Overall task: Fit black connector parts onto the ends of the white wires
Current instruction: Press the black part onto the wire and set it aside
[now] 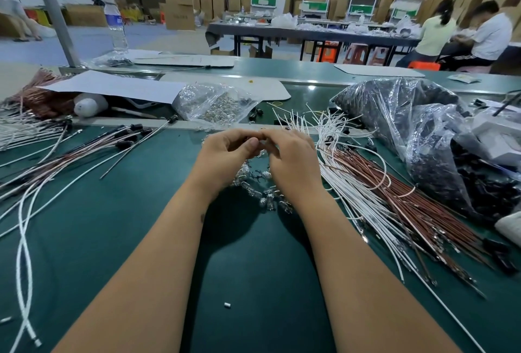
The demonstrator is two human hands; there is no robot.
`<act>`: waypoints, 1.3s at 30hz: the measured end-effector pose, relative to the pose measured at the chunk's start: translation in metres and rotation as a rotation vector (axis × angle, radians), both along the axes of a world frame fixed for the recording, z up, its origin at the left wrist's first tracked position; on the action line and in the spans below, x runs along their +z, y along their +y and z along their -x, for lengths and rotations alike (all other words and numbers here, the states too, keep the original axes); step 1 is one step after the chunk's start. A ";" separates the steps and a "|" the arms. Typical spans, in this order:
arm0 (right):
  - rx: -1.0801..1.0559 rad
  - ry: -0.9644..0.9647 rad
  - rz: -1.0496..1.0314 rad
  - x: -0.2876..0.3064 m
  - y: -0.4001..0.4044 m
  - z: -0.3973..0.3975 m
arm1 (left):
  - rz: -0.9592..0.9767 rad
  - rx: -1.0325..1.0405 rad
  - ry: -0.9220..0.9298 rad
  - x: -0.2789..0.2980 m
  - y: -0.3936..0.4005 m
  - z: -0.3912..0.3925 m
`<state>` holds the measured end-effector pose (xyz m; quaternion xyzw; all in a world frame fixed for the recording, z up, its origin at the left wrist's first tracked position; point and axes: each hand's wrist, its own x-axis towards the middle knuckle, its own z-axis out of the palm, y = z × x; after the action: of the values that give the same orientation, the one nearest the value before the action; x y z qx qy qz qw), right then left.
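Green surface [127,240] strewn with wiring. Right: big clear bag of black connector parts [400,115], too many to count. White wires [363,200] fanned beside it, mixed with brown wires [408,206], uncountable. Far centre: smaller bag of clear bulbs [214,104]. Both forearms stretched forward, meeting mid-surface above loose bulbs [267,197]. Left hand [225,152] fingers curled, grip pinching something small; right hand [290,155] likewise curled against it. Pinched item hidden. No legible writing.
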<state>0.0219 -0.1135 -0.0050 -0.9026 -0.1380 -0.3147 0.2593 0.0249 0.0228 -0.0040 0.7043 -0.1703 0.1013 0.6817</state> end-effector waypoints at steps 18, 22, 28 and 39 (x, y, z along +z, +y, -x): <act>-0.006 -0.023 -0.117 -0.001 -0.001 0.002 | 0.143 0.104 0.115 0.002 0.000 0.001; -0.033 -0.037 -0.115 0.000 -0.001 0.003 | 0.178 0.095 0.122 0.002 0.001 0.001; -0.021 -0.057 -0.047 0.001 0.002 0.005 | 0.151 0.095 0.114 0.000 0.002 0.002; 0.015 -0.079 -0.010 0.005 0.003 0.005 | 0.148 0.143 0.127 -0.001 0.003 0.001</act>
<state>0.0174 -0.1103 -0.0001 -0.8870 -0.1534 -0.3488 0.2608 0.0244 0.0259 -0.0045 0.6675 -0.0682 0.1171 0.7322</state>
